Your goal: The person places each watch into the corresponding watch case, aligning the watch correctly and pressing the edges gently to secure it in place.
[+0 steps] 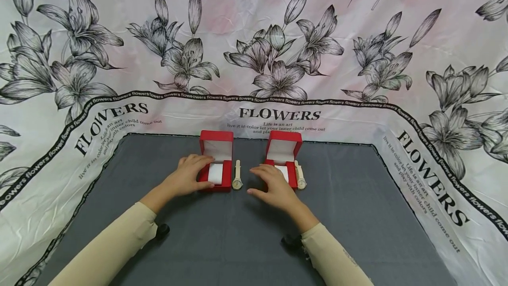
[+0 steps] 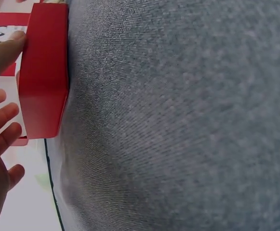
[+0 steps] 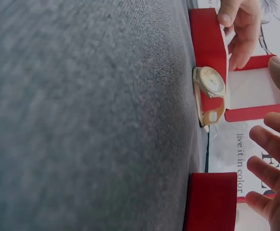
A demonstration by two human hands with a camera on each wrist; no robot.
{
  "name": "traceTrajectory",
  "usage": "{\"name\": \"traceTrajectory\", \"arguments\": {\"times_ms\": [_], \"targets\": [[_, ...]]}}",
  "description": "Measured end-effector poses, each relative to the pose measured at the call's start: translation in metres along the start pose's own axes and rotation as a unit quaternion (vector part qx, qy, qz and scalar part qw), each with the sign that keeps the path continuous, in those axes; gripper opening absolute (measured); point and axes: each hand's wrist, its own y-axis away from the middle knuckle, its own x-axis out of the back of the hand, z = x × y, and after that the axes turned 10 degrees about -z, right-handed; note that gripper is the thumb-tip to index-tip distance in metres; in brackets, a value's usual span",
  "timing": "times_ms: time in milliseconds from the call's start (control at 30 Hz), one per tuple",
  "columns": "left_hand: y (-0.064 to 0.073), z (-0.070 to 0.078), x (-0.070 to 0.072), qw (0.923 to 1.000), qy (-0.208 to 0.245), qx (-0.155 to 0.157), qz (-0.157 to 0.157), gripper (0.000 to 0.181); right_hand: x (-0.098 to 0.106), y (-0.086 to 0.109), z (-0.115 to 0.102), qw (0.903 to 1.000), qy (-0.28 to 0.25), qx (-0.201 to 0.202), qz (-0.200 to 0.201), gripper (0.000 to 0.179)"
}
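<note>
Two red watch boxes stand with lids raised, each with a white cushion inside. At the left box (image 1: 227, 174), my left hand (image 1: 188, 175) reaches over from the left, its thumb near the front edge and its fingers toward the lid. In the left wrist view its thumb (image 2: 7, 53) overlaps the cushion beside the box's rim. My right hand (image 1: 275, 186) is over the front left of the right box (image 1: 292, 174), fingers spread and loosely bent, holding nothing. A cream watch (image 1: 237, 182) lies between the boxes; another watch (image 1: 300, 179) lies against the right box's right side.
The boxes stand on a grey cloth (image 1: 238, 242) near its far edge. Behind it and along the sides runs a white flower-printed cloth (image 1: 198, 116) with lettering. Black wrist straps show at both sleeves.
</note>
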Motion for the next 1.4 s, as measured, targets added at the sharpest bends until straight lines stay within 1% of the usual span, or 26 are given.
{"name": "traceTrajectory", "arguments": {"times_ms": [167, 267, 467, 633, 833, 1000, 1200, 1400], "targets": [[-0.004, -0.004, -0.001, 0.9996, 0.026, 0.012, -0.006, 0.079, -0.006, -0.007, -0.001, 0.9999, 0.009, -0.008, -0.009, 0.061], [-0.006, -0.005, -0.001, 0.9993, 0.030, 0.019, -0.009, 0.078, -0.008, -0.011, -0.002, 0.9998, 0.006, -0.012, -0.015, 0.061], [-0.013, -0.006, -0.002, 0.9998, 0.010, 0.013, -0.014, 0.075, -0.011, -0.020, -0.005, 0.9993, 0.001, -0.022, -0.030, 0.059], [-0.018, -0.005, 0.000, 0.9996, -0.007, 0.016, -0.023, 0.074, -0.014, -0.028, -0.007, 0.9986, 0.018, -0.030, -0.041, 0.056], [-0.019, -0.001, 0.005, 0.9992, -0.027, 0.011, -0.029, 0.072, -0.019, -0.035, -0.008, 0.9984, 0.032, -0.023, -0.041, 0.052], [-0.019, 0.001, 0.007, 0.9983, -0.034, 0.019, -0.043, 0.071, -0.021, -0.037, -0.008, 0.9983, 0.040, -0.019, -0.039, 0.047], [-0.022, 0.000, 0.005, 0.9986, -0.035, 0.015, -0.036, 0.071, -0.021, -0.039, -0.010, 0.9976, 0.050, -0.025, -0.041, 0.042], [-0.023, -0.001, 0.003, 0.9987, -0.041, 0.012, -0.029, 0.072, -0.022, -0.040, -0.013, 0.9960, 0.056, -0.048, -0.052, 0.040]]}}
